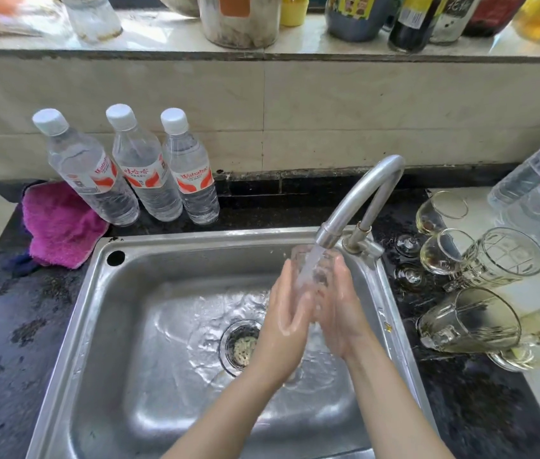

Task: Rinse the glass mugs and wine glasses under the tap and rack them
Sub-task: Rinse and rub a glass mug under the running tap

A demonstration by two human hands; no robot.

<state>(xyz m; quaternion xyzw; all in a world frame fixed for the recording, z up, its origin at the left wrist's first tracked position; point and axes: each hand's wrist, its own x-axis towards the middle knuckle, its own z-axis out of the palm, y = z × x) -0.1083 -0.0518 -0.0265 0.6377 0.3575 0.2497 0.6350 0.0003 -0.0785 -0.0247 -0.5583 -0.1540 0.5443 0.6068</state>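
A clear glass (315,270) stands roughly upright, mouth up, under the tap (358,200), over the sink (136,326) near its back right corner; water runs into it. The left hand (286,303) and right hand (338,303) clasp it from either side, fingers nearly straight, pressed along its wall. More mugs (470,321) and wine glasses (442,251) lie tipped over on the surface (460,409) right of the sink.

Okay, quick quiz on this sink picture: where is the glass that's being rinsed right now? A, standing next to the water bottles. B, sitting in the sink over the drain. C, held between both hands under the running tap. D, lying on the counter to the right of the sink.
C: the left hand and right hand hold the clear glass between them, and water from the tap runs into it above the sink.
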